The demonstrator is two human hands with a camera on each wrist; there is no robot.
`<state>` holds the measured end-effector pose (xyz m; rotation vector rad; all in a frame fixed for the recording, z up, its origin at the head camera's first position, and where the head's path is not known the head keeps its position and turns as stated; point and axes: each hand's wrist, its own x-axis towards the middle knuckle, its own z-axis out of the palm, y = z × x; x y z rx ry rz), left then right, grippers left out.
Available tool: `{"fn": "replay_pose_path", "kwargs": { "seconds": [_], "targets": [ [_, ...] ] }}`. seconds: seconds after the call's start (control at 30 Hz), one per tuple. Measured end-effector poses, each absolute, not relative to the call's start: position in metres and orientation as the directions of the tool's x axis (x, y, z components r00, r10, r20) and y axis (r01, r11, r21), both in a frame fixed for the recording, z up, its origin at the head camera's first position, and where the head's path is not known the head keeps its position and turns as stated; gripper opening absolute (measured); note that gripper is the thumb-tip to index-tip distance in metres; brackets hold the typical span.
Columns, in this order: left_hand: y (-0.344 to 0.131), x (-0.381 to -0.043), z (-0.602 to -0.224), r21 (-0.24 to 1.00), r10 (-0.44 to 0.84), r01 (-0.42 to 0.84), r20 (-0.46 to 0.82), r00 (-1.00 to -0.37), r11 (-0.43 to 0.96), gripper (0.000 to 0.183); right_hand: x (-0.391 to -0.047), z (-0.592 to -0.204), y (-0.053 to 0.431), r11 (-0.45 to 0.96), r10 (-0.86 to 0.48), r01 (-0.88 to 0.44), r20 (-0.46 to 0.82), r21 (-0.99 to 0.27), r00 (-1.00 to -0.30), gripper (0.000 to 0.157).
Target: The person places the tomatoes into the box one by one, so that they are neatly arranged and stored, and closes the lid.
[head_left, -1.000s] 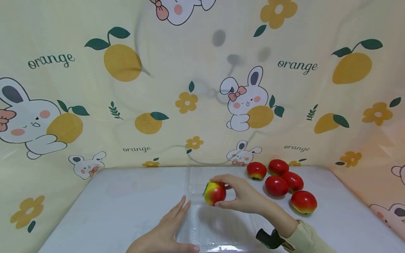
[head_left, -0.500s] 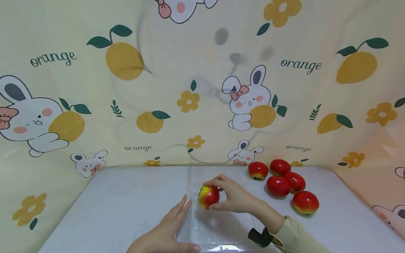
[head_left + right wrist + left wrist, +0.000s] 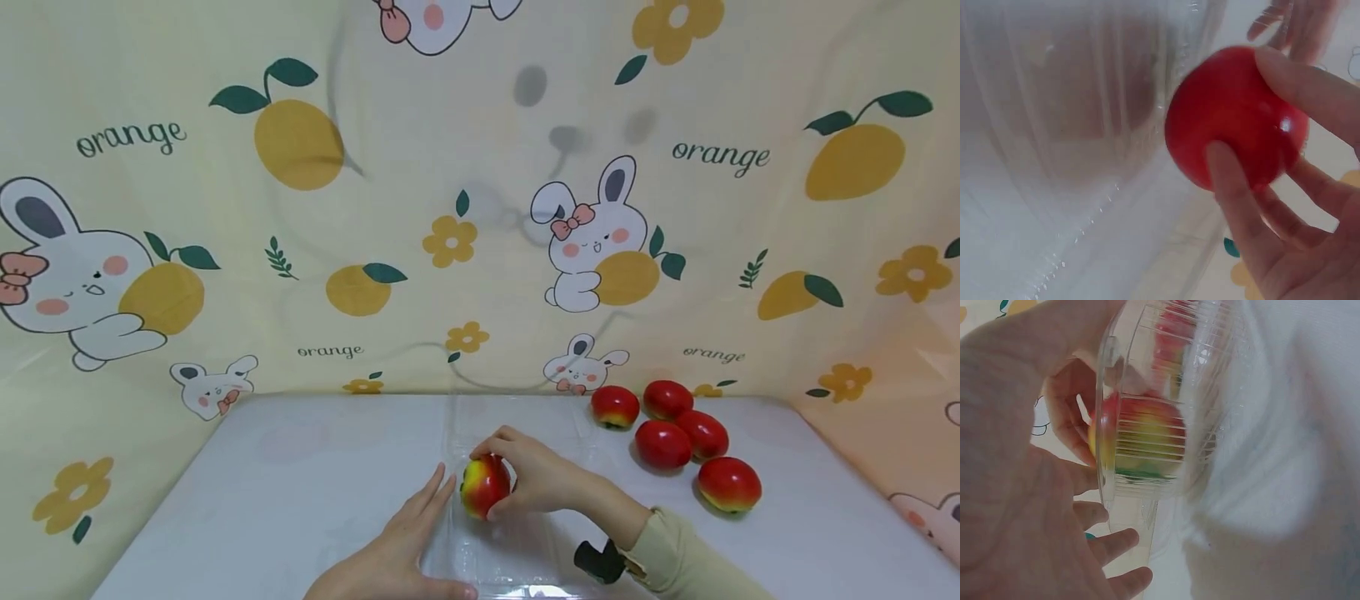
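My right hand (image 3: 540, 473) grips a red and yellow apple (image 3: 483, 490) between thumb and fingers, over the left side of a clear plastic container (image 3: 525, 554). Through the container's ribbed wall (image 3: 1147, 434), the left wrist view shows the apple's yellow-green end. The right wrist view shows the apple's glossy red side (image 3: 1229, 119) with fingertips around it. Beside the container's left wall rests my left hand (image 3: 393, 546), its fingers extended and thumb near the front corner. Whether the apple touches the container floor cannot be told.
Several more red apples (image 3: 663, 444) lie in a group on the white table (image 3: 285, 500), right of the container. The container's transparent lid part (image 3: 517, 421) extends toward the back. Behind the table hangs a printed cloth (image 3: 375, 208) with rabbits and oranges.
The right hand has carried the apple left and downward, closer to the container's left wall. My left hand has stayed in place, and the other apples have not been moved.
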<state>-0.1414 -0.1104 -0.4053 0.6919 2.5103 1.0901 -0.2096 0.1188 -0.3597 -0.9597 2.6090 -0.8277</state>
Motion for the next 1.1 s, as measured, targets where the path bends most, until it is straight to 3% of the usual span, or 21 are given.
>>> {"fn": "replay_pose_path", "kwargs": {
  "seconds": [0.33, 0.73, 0.97, 1.1],
  "targets": [
    [-0.111, -0.142, -0.408, 0.727, 0.561, 0.346, -0.066, -0.825, 0.593, 0.107, -0.208, -0.365, 0.116, 0.575, -0.701, -0.522, -0.051, -0.63, -0.711, 0.049],
    [-0.108, -0.143, -0.408, 0.763, 0.528, 0.274, -0.103, -0.843, 0.586, 0.109, -0.21, -0.361, 0.118, 0.63, -0.655, -0.504, -0.057, -0.59, -0.753, 0.05],
    [-0.11, -0.142, -0.407, 0.741, 0.553, 0.343, -0.045, -0.832, 0.577, 0.111, -0.207, -0.356, 0.125, 0.657, -0.647, -0.508, -0.072, -0.557, -0.759, 0.055],
    [-0.109, -0.141, -0.406, 0.743, 0.539, 0.32, -0.066, -0.84, 0.588, 0.111, -0.206, -0.351, 0.13, 0.666, -0.623, -0.489, -0.06, -0.563, -0.78, 0.058]
  ]
}}
